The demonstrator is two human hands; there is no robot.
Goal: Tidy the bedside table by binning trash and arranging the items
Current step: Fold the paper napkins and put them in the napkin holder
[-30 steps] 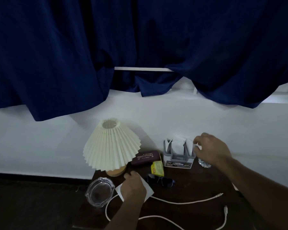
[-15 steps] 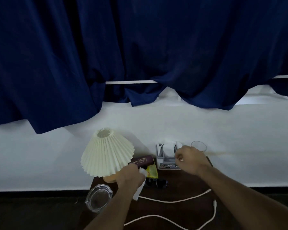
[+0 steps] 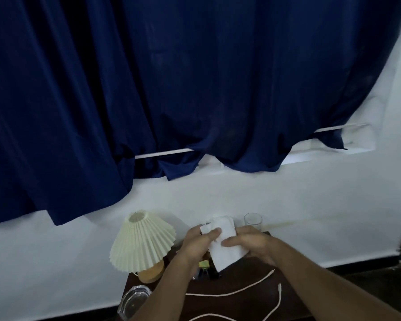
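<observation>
Both hands hold white tissues (image 3: 225,247) above the dark wooden bedside table (image 3: 245,297). My left hand (image 3: 198,243) grips the sheets from the left, thumb on top. My right hand (image 3: 250,245) holds them from the right, fingers underneath and thumb across. A cream pleated lamp (image 3: 142,243) stands at the table's back left. A clear glass (image 3: 252,221) stands at the back right. A yellow-green packet (image 3: 204,264) and dark sunglasses (image 3: 205,274) show below my left hand. The tissue holder is hidden behind the hands.
A clear glass ashtray (image 3: 134,302) sits at the table's front left corner. A white cable (image 3: 236,291) loops across the front of the table. Dark blue curtains (image 3: 171,89) hang over the white wall (image 3: 56,251) behind.
My left hand lifted a tissue off the table and my right hand left the holder; both came together holding tissues in the air. The camera tilted upward.
</observation>
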